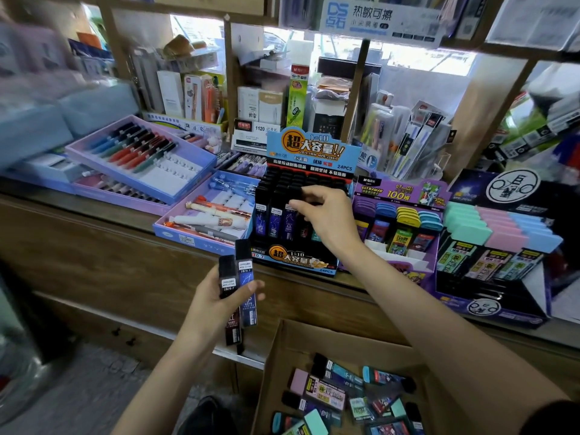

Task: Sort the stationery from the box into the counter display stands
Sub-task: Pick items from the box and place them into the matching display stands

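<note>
Right hand [326, 215] is at the front row of the blue cardboard display stand with the orange-and-black header [309, 149]. Its thumb and fingertips pinch the black cap of a dark-blue plastic lead case [289, 226] standing in a slot there. Left hand [216, 296] is below-left of the stand, fingers wrapped round a fan of slim black lead cases [241, 277]; at least two, maybe a third behind, can't tell. The brown cardboard box [282, 356] sits below the stand with mixed pastel and dark cases [332, 390] loose inside. This looks like seating a case in the row. Keep it upright with the label facing out like its neighbours. Press straight down on the cap until it's level, and don't knock the adjacent ones. Feed the next from the left-hand fan. The pastel ones likely belong in the stands right of this one.
</note>
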A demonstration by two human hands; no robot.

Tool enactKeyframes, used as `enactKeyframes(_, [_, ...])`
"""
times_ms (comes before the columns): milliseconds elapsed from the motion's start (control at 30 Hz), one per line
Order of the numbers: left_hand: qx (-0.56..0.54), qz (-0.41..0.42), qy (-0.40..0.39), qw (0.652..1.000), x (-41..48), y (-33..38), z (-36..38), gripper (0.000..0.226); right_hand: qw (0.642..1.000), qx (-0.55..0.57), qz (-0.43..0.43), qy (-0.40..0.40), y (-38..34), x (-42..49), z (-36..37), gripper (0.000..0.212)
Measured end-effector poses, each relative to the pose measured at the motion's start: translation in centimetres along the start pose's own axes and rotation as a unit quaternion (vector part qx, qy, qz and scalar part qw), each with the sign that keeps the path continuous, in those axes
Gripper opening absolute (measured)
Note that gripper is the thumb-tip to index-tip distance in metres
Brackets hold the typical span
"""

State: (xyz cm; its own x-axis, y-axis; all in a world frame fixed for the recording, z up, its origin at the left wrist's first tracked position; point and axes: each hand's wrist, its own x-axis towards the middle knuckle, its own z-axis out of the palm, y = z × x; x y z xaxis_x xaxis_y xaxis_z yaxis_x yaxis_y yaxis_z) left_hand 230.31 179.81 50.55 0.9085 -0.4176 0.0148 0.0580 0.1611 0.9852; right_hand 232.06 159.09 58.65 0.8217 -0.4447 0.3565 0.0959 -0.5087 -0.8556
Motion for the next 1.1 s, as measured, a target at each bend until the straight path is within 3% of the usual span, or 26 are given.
enactKeyframes(233, [0.001, -0.003, 0.004, 1.0, 0.0, 0.0, 0.1, 0.035, 0.999, -0.034, 0.039, -0.013, 0.8, -0.4, 0.4, 0.02])
enactKeyframes(333, [-0.002, -0.007, 0.005, 1.0, 0.0, 0.1, 0.3, 0.029, 0.994, -0.108, 0.01, -0.022, 0.5, -0.3, 0.1, 0.02])
enactKeyframes(500, [-0.005, 0.004, -0.002, 1.0, -0.3, 0.7, 1.1, 0.027, 0.963, -0.255, -0.018, -0.085, -0.2, -1.1, -0.7, 0.05])
enactKeyframes(600, [0.003, 0.013, -0.019, 1.0, -0.4, 1.0, 1.8, 0.023, 0.984, -0.105, 0.033, -0.137, -0.7, -3.1, -1.4, 0.039])
enactKeyframes(700, [0.013, 0.027, -0.044, 0.999, -0.4, 1.4, 2.9, 0.024, 0.97, 0.029, 0.096, -0.222, -1.0, -5.7, -0.8, 0.014])
enactKeyframes(767, [0.007, 0.032, -0.053, 0.998, -0.5, 1.5, 3.6, 0.024, 0.973, 0.047, 0.088, -0.207, -1.0, -6.3, -0.7, 0.003])
enactKeyframes(967, [0.003, 0.019, -0.05, 0.999, -0.1, 2.0, 5.2, 0.019, 0.97, 0.085, 0.109, -0.2, -1.4, -6.1, -2.4, 0.008])
enactKeyframes(1100, [0.011, 0.028, -0.055, 0.998, 0.4, 2.6, 6.4, 0.019, 0.971, 0.133, 0.127, -0.153, -1.2, -6.3, -2.1, 0.006])
